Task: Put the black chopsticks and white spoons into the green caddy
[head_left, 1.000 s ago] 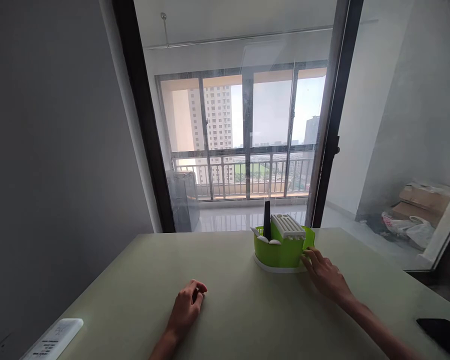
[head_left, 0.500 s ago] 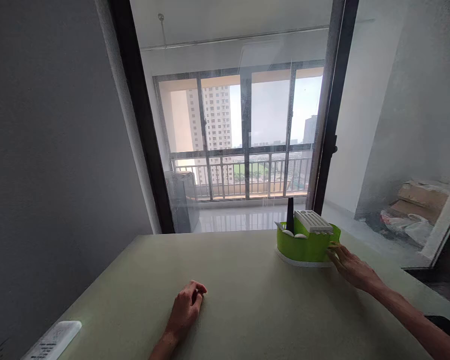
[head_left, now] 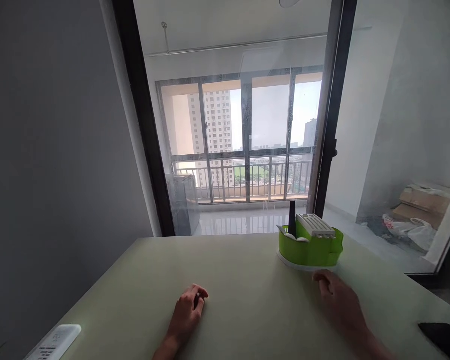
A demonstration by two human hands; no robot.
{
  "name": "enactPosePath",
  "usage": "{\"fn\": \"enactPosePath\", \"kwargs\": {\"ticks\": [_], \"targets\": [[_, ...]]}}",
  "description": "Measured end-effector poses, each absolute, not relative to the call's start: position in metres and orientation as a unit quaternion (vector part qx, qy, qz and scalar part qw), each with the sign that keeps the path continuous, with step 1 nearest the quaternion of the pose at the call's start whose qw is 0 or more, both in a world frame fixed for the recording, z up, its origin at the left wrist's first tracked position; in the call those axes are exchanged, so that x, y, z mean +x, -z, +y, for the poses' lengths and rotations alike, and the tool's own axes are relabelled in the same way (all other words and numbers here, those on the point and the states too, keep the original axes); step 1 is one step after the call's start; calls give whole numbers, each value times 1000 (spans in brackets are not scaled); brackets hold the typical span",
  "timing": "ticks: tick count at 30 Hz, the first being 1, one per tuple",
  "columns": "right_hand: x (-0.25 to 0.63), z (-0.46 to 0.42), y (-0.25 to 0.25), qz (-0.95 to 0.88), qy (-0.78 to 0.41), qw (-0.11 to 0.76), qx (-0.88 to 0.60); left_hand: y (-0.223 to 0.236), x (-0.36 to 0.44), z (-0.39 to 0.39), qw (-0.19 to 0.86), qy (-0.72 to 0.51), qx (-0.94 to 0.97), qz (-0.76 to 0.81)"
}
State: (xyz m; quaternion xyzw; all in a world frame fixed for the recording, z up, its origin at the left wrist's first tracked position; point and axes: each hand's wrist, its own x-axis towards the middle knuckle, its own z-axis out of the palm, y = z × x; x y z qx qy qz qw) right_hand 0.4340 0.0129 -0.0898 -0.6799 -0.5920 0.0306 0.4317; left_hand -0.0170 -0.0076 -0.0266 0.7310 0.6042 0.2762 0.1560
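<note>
A green plastic caddy [head_left: 310, 248] on a white base stands at the far right of the pale table [head_left: 247, 310]. It holds a white ribbed piece, a black upright handle and some white utensils. My right hand [head_left: 339, 300] hovers just in front of the caddy, apart from it, with its fingers curled loosely and nothing in them. My left hand [head_left: 187, 312] rests on the table near the middle, fingers curled under, holding nothing I can see.
A white remote control [head_left: 54, 342] lies at the table's near left corner. A black phone [head_left: 442, 337] lies at the near right edge. Behind the table are a glass partition, a dark door frame and a balcony; boxes and bags sit on the floor at right.
My right hand pushed the green caddy to the right across the table, then let go and drew back toward me. My left hand stayed put.
</note>
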Motion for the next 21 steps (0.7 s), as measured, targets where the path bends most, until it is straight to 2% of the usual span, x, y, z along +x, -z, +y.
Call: {"fn": "enactPosePath", "kwargs": {"ticks": [3,6,14,21], "targets": [[401,14,90,-686,-221,389,-573,26,-16,-8,156,-274,732,603],[375,20,90,-703,-299,381,-521,26,-16,-10,159,-278,733,600],[362,22,93,-669,-349,411,-512,25,-16,-12,157,-279,739,593],[368,19,97,-655,-344,414,-530,25,-10,-16,139,-260,756,585]]}}
